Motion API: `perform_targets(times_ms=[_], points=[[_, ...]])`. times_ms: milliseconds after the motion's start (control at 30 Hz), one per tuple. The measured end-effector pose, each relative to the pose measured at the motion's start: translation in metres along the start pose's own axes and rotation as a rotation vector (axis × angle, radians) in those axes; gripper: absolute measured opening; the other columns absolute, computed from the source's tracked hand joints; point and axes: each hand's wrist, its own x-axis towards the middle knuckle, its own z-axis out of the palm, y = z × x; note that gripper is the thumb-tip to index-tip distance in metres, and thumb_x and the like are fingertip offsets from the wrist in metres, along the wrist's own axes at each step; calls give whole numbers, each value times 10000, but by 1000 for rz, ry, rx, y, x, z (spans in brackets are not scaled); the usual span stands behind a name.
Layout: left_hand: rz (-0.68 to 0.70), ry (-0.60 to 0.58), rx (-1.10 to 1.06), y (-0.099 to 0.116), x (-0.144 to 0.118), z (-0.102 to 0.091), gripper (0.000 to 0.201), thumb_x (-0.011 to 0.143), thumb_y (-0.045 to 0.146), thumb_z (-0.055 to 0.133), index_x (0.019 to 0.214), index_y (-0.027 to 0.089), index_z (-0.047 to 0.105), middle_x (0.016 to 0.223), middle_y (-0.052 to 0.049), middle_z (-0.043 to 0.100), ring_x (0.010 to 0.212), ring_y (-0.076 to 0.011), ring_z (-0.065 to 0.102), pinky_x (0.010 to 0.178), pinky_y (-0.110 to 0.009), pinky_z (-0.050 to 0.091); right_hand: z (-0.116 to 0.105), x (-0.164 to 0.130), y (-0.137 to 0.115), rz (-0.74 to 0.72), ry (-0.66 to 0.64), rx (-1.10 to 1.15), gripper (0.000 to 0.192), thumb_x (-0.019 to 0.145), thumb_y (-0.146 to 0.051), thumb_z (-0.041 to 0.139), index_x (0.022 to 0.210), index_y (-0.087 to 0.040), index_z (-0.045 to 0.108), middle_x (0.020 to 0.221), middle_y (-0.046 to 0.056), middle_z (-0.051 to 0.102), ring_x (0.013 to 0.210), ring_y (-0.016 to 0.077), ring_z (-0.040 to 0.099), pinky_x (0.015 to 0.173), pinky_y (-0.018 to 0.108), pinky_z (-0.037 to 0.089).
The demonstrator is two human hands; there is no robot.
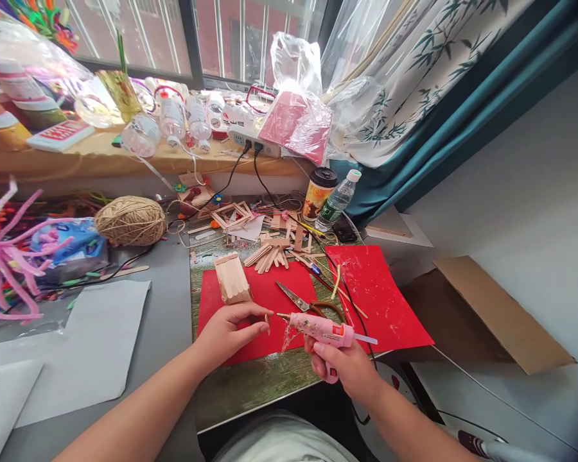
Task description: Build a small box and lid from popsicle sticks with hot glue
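My right hand point(349, 369) grips a pink hot glue gun point(324, 330), its nozzle pointing left. My left hand point(231, 332) pinches a small piece of wooden stick point(267, 319) between thumb and forefinger, right at the nozzle tip. Both hands hover over a red paper sheet point(264, 289). A small box built of popsicle sticks point(232, 278) stands on that sheet just beyond my left hand. Scissors point(301, 300) lie on the red sheet behind the glue gun.
A second red sheet point(380, 298) lies to the right. Loose popsicle sticks point(272, 253), a twine ball point(131, 221), pink pipe cleaners point(7, 256), a paper cup point(318, 192), a water bottle point(338, 200) and a power strip point(253, 142) crowd the desk. White paper point(96, 340) lies left.
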Motion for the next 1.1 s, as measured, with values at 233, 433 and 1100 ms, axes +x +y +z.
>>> perform_targets(times_ms=[233,433,1100], points=[[-4,29,-72,-2,-1,2,231,901,375,734,1030,184,745,1041,-71,758,965,-195,684,918,-321,543,8,4,12,-16,0,97,250,884,-421,725,897,-175,683,559,-31,557,477,100,457,471,231,330],[-43,-19,-242,-1,-2,7,246,955,356,675,1141,194,675,845,-28,728,806,-155,681,792,-296,553,10,8,5,-124,46,319,143,902,-325,730,884,-193,679,646,-24,585,497,84,461,500,230,345],[123,-113,-272,-1,-7,9,551,828,260,838,1335,202,630,1121,-97,743,987,-226,728,924,-375,584,75,56,-1,-26,153,562,379,710,-310,932,923,-183,646,712,-38,607,600,88,521,591,215,436]])
